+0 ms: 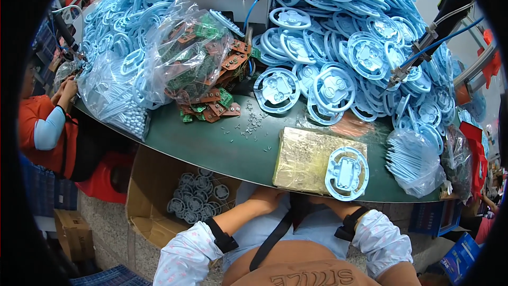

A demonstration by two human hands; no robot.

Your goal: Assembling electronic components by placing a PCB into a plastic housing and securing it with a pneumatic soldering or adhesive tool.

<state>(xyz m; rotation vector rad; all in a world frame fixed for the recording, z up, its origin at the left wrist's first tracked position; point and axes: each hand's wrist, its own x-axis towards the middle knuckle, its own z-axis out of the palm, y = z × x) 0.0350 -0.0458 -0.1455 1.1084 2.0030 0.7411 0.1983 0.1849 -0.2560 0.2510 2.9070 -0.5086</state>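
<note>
My left hand [268,196] rests low at the table's front edge, above my lap, and its fingers are hidden beneath the edge. Close by on the right, my right hand [324,201] is also mostly covered by the edge, so what either hand holds does not show. Just beyond them on the table lies a flat block wrapped in yellowish tape [301,161]. A light-blue plastic steering-wheel part [346,173] lies over the block's right end, its inner side up.
Light-blue wheel parts [370,55] are heaped at the back. Circuit boards [214,108], partly bagged, lie left of centre near loose screws [251,122]. Bagged blue sticks [410,159] sit at right. Below stands a cardboard box [143,196] holding wheel parts. Another person [50,127] works at far left.
</note>
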